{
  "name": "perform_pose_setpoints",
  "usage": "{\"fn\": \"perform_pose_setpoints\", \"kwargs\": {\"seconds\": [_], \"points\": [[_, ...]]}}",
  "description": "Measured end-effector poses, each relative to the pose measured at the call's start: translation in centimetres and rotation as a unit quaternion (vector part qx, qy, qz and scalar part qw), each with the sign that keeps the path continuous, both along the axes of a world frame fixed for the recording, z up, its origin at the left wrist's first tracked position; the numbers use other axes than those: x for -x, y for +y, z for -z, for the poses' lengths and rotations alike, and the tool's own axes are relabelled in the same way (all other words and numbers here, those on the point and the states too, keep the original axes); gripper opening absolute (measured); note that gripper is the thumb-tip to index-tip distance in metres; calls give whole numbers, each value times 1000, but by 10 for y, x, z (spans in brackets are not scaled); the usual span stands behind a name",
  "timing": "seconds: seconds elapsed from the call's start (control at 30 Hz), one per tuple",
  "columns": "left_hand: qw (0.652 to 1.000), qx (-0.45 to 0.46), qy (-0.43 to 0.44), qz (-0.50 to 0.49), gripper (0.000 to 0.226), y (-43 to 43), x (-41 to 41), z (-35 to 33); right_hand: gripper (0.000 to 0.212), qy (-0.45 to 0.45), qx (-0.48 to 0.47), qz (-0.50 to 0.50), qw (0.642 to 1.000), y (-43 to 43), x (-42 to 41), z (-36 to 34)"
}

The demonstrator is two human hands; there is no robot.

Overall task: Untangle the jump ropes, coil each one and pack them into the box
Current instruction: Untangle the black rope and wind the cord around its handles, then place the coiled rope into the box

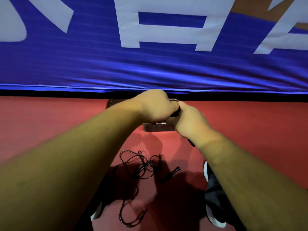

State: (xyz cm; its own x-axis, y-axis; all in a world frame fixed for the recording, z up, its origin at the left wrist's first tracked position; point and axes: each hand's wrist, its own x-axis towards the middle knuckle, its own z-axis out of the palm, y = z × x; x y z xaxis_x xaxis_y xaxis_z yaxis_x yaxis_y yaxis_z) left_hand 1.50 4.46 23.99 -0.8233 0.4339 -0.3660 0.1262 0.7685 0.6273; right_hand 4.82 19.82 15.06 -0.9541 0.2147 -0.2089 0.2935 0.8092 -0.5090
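Observation:
Both my hands meet over a clear plastic box that stands on the red floor. My left hand is curled, knuckles up, over the box. My right hand grips a black jump-rope handle, whose tip shows between the two hands; another dark piece sticks out below my right wrist. What my left fingers hold is hidden. A second jump rope lies tangled on the floor nearer to me, its black handle lying loose to the right.
A blue banner with large white letters hangs just behind the box, its lower edge near the floor. My shoes stand at the bottom, either side of the tangled rope. The red floor stretches left and right.

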Motion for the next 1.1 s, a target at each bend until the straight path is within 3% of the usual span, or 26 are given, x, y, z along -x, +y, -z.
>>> {"fn": "perform_pose_setpoints", "kwargs": {"seconds": [0.07, 0.17, 0.3, 0.33, 0.57, 0.73, 0.8, 0.97, 1.1], "points": [[1000, -1, -8, 11, 40, -1, -2, 2, 41, -12, -21, 10, 1000, -1, 1, 10], [998, -20, -55, 0, 36, -4, 0, 11, 37, -46, 32, 18, 998, -2, 3, 18], [998, -7, -60, -34, 31, -15, 12, 25, 80, -84, 110, 5, 990, -11, 1, 9], [997, -4, -65, -45, 29, -19, 15, 29, 81, -92, 122, 2, 988, -14, 0, 10], [989, -46, -117, -74, 30, -34, 28, 50, 16, -60, 100, -38, 992, -20, -4, 9], [996, 24, -81, -22, 32, -21, 20, 50, 31, -84, 6, -53, 995, -12, -5, 38], [994, 48, -89, -27, 31, -16, 20, 55, 32, -107, 27, -49, 993, -10, -4, 46], [975, 32, -207, -71, 25, -22, 37, 72, 41, -142, 108, 21, 984, 2, 4, 69], [966, -10, -216, -142, 18, -25, 60, 104, 21, -131, 152, 58, 978, 4, 18, 95]]}}
